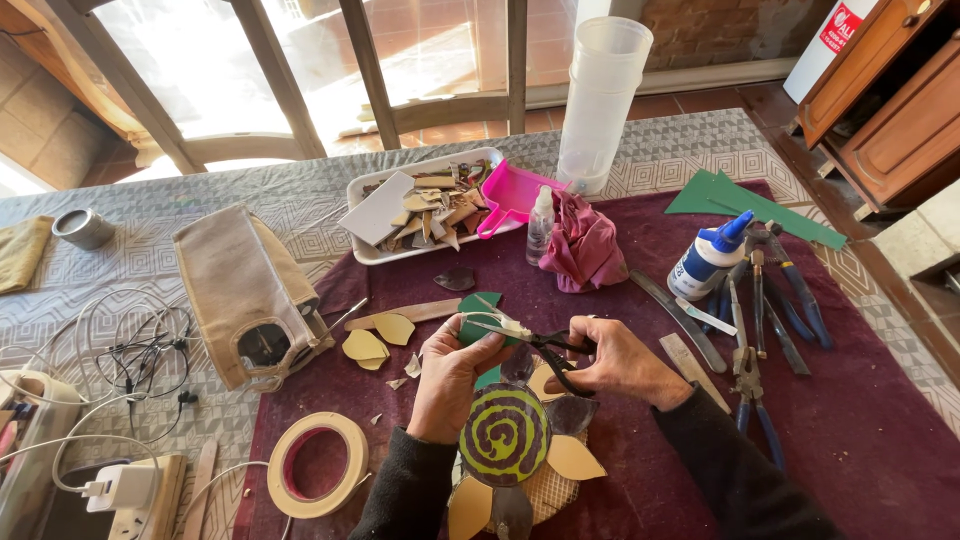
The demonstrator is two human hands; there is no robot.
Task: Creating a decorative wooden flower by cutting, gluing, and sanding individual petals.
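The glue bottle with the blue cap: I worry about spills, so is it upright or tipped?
Tipped: the glue bottle lies on its side on the maroon cloth, cap pointing toward the pliers.

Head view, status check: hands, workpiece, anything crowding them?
Left hand grips a green piece. Right hand works black-handled scissors at it. Spiral flower piece lies directly below. Yellow petal cutouts and tape roll lie left, apart.
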